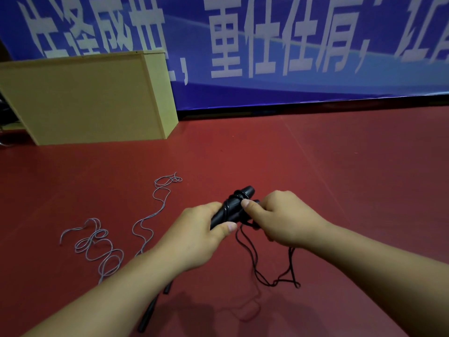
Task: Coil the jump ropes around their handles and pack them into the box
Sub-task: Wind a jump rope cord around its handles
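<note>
Jump rope handles [233,206], black and paired side by side, sit between the two hands above the red floor [340,190], with a few turns of black cord [267,276] already wound round their far end. The left hand [194,237] wraps its fingers [228,226] around the near end of the pair, thumb laid along the side, apparently to keep both handles pressed together as one spool so the turns cannot slip between them. The right hand [286,218] is curled closed just beside the wraps, thumb tip on the handles and the cord seemingly pinched inside the fist; that hold probably keeps the cord taut as it feeds each turn. Below the right fingers the unwound cord hangs in slack loops down to the floor, so a good part of this rope is still to be coiled. Left of the left fingers, well apart, a grey rope [104,244] lies loose and tangled on the floor, and its black handles [155,305] show under the left forearm; it looks untouched. Far beyond the left fingers stands the yellow box [92,100] against a blue banner [291,45]; only its outer walls show, so what it holds cannot be told. My judgement is that the work is at the winding step of one rope, with packing not yet begun. Slack cord could snag or spring off if tension drops.
</note>
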The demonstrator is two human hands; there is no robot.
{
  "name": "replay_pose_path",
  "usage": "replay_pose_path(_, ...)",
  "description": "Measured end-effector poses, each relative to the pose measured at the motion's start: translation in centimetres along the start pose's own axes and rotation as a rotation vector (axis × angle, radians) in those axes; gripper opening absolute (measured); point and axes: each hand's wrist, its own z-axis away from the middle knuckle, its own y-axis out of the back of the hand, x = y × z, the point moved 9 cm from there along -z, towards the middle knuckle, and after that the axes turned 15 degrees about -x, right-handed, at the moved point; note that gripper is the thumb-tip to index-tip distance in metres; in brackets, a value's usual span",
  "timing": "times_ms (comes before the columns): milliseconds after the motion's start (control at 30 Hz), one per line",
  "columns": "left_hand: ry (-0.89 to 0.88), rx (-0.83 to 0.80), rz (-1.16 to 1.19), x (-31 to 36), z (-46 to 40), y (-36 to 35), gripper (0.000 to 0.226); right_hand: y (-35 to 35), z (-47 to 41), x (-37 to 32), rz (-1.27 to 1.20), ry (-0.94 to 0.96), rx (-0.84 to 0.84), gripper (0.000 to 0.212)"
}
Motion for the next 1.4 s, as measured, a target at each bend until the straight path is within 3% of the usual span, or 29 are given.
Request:
replay_pose_path(267, 0.034, -0.02, 0.006, 0.6, 0.0, -0.4, 0.021, 1.4, 0.5, -1.4, 0.257, -0.023, 0.149, 0.059)
replay_pose_path(767, 0.052, 0.074, 0.008, 1.0, -0.1, 0.3, 0.023, 2.0, -0.5, -0.2, 0.106, -0.062, 0.165, 0.059)
replay_pose_path(900, 0.093, 0.039, 0.256, -0.2, -0.1, 0.1, 0.012, 1.2, -0.7, -0.1, 0.015, 0.036, 0.032, 0.059)
replay_pose_path(1033, 0.122, 0.049, 0.447, -1.2, 0.1, 0.2, 0.009, 0.0, 0.2, -0.3, 0.084, 0.069, -0.129, 0.03)
replay_pose_path(1167, 0.164, 0.062, 0.534, -1.8, 0.4, 0.0, 0.013, -0.8, 0.3, -0.4, 0.078, 0.081, -0.179, 0.019)
replay_pose_path(1400, 0.283, 0.114, 0.937, -3.3, 0.7, -0.8, 0.026, -1.5, 0.4, -0.5, 0.129, 0.101, -0.217, 0.013)
